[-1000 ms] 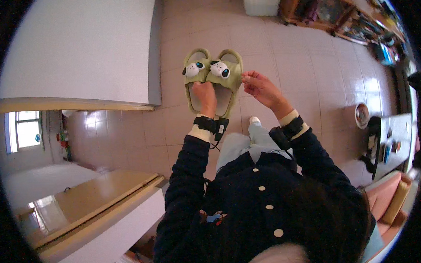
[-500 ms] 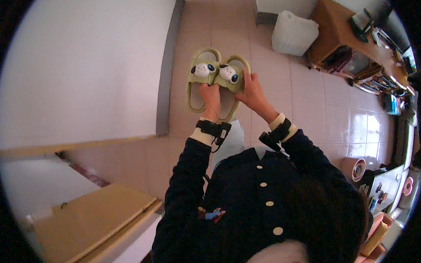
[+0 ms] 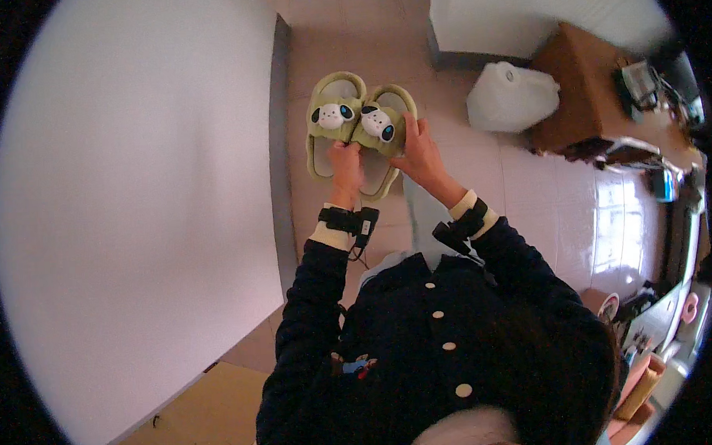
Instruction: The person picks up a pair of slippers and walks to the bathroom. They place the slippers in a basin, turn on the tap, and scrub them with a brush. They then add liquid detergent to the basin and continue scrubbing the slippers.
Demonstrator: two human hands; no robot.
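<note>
A pair of light green slippers is held out in front of me above the floor, side by side, toes toward me or away I cannot tell. White animal faces with dark ears decorate their straps. My left hand is closed at the inner edge of the left slipper, near where the two meet. On the right slipper, my right hand grips the outer side of the strap, its fingers partly hidden beneath. Black bands with small devices circle both wrists.
Close on my left runs a white wall with a grey skirting. A white plastic jug stands on the floor beside a brown wooden cabinet. A round bin is at the right, and a tan board lies lower left.
Both hands still hold the slippers, which sit slightly farther left in view. I have moved forward: the wall fills more of the left, and the jug and cabinet appear lower.
</note>
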